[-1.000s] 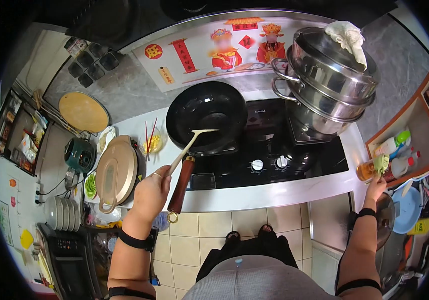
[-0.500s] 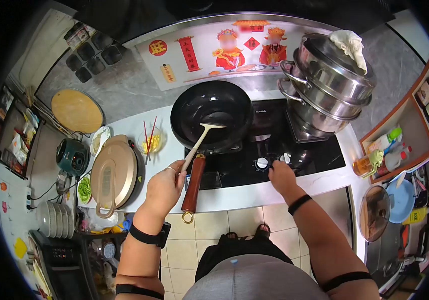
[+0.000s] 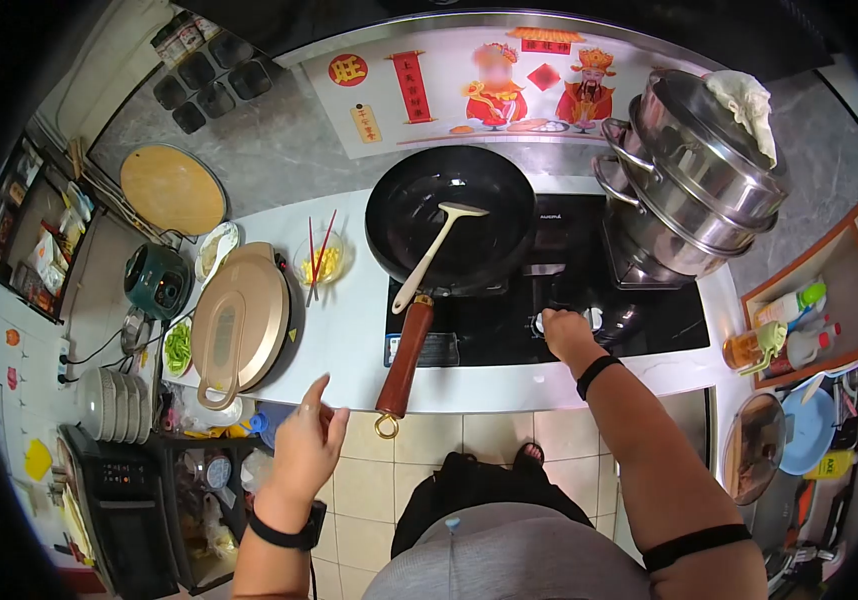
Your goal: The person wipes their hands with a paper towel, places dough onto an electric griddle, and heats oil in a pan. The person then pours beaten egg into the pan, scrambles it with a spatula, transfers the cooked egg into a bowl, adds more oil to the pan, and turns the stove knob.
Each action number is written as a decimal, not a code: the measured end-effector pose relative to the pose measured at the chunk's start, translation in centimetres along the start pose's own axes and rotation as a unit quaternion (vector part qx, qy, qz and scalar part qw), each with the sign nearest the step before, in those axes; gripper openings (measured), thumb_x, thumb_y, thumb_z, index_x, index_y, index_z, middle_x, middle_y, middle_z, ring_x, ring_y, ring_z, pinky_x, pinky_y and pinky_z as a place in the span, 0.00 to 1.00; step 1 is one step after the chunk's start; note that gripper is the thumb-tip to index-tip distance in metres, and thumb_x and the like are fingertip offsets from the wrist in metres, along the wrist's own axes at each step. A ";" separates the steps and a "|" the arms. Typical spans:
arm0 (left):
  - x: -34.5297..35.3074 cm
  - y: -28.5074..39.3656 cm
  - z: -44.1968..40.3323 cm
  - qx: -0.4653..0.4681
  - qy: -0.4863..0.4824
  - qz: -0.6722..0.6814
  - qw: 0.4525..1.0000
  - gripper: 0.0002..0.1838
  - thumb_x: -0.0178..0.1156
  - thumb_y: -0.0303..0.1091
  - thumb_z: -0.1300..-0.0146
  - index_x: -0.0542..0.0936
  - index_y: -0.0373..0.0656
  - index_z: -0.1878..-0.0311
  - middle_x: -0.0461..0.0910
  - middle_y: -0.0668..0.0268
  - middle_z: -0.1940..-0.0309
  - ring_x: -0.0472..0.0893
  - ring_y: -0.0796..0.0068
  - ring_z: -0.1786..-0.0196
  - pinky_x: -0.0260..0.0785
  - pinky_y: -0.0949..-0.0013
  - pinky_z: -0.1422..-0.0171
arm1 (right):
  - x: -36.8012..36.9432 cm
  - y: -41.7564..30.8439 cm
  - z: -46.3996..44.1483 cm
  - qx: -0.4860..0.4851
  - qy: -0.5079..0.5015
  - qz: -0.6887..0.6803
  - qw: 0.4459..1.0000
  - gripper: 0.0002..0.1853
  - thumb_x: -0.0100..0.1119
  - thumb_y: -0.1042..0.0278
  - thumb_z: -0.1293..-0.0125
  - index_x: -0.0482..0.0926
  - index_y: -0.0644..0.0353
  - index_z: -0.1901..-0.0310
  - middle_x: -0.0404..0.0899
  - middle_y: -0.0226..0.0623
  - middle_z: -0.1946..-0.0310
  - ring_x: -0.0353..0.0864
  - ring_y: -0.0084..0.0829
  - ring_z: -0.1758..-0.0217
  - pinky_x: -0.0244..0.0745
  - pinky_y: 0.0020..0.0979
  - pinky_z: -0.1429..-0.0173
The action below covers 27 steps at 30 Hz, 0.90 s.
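A black wok (image 3: 414, 185) with a wooden handle (image 3: 410, 360) sits on the left side of the black gas stove (image 3: 574, 220). Resting in it is a pale spatula (image 3: 436, 250), its handle leaning over the near rim. My left hand (image 3: 307, 440) is empty, fingers apart, in front of the counter edge and left of the wok handle. At the stove's front my right hand (image 3: 569, 337) has its fingers closed on the left control knob (image 3: 539, 323), which they partly cover. The other knob (image 3: 596, 318) shows just right of that hand.
A stacked steel steamer (image 3: 684, 180) stands on the right burner. Left of the wok are a glass bowl (image 3: 337, 265) of yellow food with red chopsticks (image 3: 321, 255), a beige lidded electric pan (image 3: 239, 325) and a plate of sliced green vegetable (image 3: 179, 347). A round board (image 3: 174, 190) leans behind.
My left hand has let go of the spatula and drawn back toward me to the lower left; the spatula now lies against the wok rim. My right hand has moved onto the left knob.
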State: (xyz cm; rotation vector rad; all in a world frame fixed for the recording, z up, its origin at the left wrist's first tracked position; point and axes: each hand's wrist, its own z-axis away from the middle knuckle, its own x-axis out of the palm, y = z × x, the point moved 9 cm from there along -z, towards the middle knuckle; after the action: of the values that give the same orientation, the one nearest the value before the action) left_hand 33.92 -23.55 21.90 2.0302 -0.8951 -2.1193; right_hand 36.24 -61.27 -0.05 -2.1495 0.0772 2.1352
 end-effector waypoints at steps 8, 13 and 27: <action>4.8 -4.8 7.3 -0.112 -0.061 0.055 0.990 0.24 0.58 0.36 0.39 0.69 0.35 0.42 0.79 0.57 0.76 0.79 0.60 0.74 0.70 0.63 0.69 | -0.2 -0.1 0.0 -0.003 0.010 -0.031 0.999 0.04 0.50 0.72 0.42 0.74 0.60 0.69 0.80 0.46 0.72 0.82 0.42 0.67 0.78 0.39 0.63; 5.9 -3.8 7.6 -0.134 -0.086 0.067 0.985 0.24 0.58 0.37 0.39 0.69 0.35 0.42 0.79 0.57 0.75 0.79 0.61 0.73 0.71 0.63 0.67 | -0.2 0.0 0.2 0.001 0.032 -0.032 0.999 0.03 0.50 0.72 0.43 0.74 0.60 0.70 0.80 0.46 0.74 0.82 0.43 0.69 0.78 0.38 0.65; 6.2 -2.9 6.9 -0.124 -0.098 0.070 0.985 0.24 0.57 0.36 0.38 0.69 0.36 0.41 0.79 0.58 0.75 0.79 0.62 0.73 0.71 0.64 0.67 | 0.1 0.1 0.2 0.022 0.019 -0.051 0.998 0.04 0.49 0.71 0.41 0.73 0.60 0.67 0.80 0.47 0.72 0.83 0.43 0.68 0.78 0.38 0.64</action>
State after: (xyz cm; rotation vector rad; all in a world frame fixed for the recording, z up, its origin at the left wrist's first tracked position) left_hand 27.64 -21.43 14.72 1.6149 -0.7285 -2.2516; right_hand 36.03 -61.37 -0.16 -2.1223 0.0166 2.0180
